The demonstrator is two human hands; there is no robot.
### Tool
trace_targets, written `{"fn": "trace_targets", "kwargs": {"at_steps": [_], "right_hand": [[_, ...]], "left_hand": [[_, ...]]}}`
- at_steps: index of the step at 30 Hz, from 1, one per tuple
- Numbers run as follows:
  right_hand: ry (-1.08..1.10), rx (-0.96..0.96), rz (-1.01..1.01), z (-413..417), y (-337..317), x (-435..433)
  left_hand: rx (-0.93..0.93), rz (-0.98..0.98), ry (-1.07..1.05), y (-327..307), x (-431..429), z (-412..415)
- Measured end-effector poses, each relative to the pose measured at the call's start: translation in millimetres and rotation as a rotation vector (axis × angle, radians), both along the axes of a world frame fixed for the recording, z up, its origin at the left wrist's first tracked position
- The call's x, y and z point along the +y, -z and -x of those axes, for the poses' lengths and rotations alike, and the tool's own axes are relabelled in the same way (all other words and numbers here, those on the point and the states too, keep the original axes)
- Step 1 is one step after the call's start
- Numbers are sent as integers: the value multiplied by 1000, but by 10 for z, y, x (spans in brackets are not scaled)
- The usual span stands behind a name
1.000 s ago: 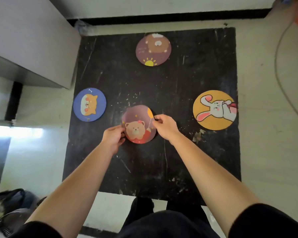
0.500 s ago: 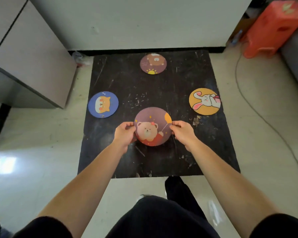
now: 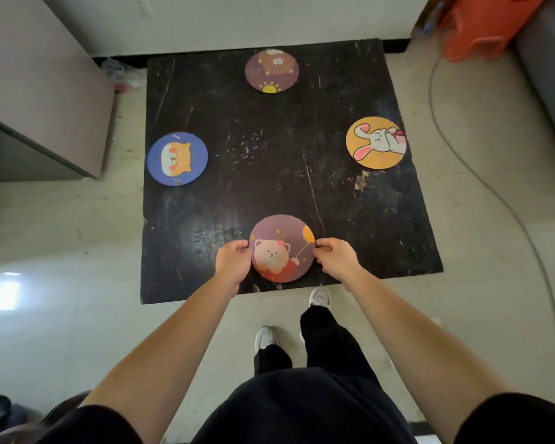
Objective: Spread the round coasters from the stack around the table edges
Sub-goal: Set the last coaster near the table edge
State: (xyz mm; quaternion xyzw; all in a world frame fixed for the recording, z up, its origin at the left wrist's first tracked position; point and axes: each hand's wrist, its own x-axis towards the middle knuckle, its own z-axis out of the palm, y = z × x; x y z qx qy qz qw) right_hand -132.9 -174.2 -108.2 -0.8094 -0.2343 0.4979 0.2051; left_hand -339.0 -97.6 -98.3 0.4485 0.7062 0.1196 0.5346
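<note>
Four coasters out now, last bear coaster (image 3: 282, 248) pulled back from the middle to the near table (image 3: 350, 219) edge, pinched by left hand (image 3: 233, 261) and right hand (image 3: 337, 259), nearly done.

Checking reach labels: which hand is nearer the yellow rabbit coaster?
Right. The right hand grips the bear coaster at its right edge, below-left of the yellow rabbit coaster. The left hand grips the opposite edge, farther away.

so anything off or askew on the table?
Mostly tidy. The rabbit coaster pokes slightly past the right edge of the table, and the blue one sits flush with the left edge. The top is scratched, chipped near the rabbit.
</note>
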Motion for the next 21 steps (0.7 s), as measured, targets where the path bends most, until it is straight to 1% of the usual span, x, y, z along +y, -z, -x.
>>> {"fn": "trace_targets", "kwargs": {"at_steps": [2, 4, 6, 11, 17, 21], "right_hand": [[-23, -4, 21, -26, 46, -43], [-18, 2, 25, -59, 72, -73], [-3, 31, 7, -77, 86, -90], [-16, 89, -60, 17, 98, -98], [-40, 71, -57, 34, 108, -105], [-129, 8, -33, 43, 107, -143]], "left_hand": [[89, 32, 116, 77, -45, 46], [123, 66, 150, 115, -62, 54], [101, 81, 137, 126, -56, 23], [-25, 176, 41, 112, -106, -45], [-49, 198, -19, 114, -161, -64], [-47, 226, -19, 173, -193, -28]]}}
